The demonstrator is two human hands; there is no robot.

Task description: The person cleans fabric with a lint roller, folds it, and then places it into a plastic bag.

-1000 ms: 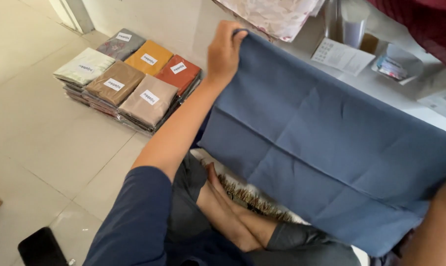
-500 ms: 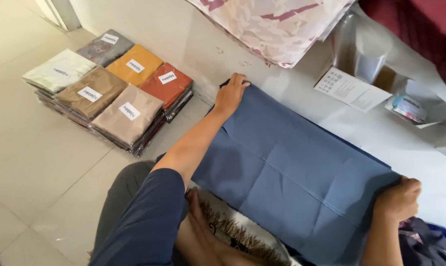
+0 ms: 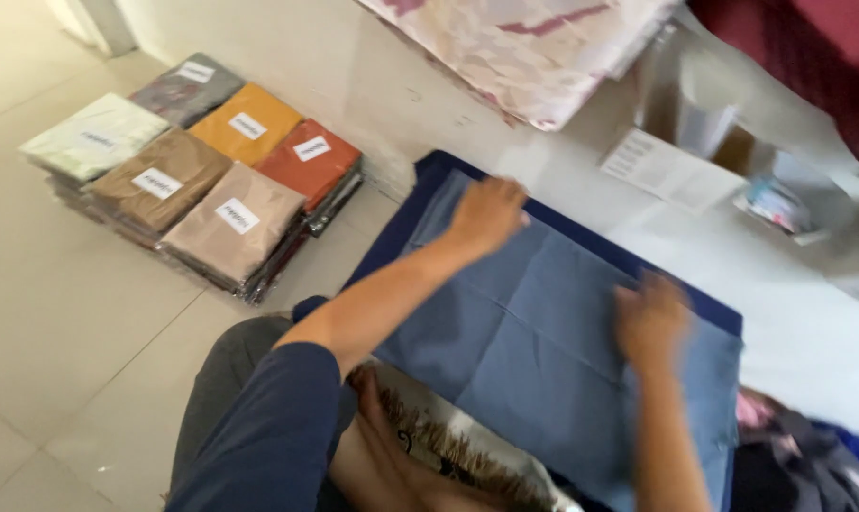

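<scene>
A folded blue-grey cloth (image 3: 543, 332) lies flat on the floor over a darker blue cloth (image 3: 420, 190) whose edge shows along the far side. My left hand (image 3: 486, 213) rests palm down on the cloth near its far left corner. Blurred by motion, my right hand (image 3: 649, 318) lies flat on the cloth's middle right. Neither hand grips anything.
Stacks of packaged folded fabrics (image 3: 192, 161) in beige, brown, orange, red and grey sit on the tiled floor at the left. A patterned pink-white fabric (image 3: 534, 47), a printed sheet (image 3: 667, 171) and small items lie beyond. A fringed mat (image 3: 448, 446) lies by my legs.
The cloth came down from the air onto the floor. Both hands let go of its corners and now lie flat on it, the right hand having slid inward to the left.
</scene>
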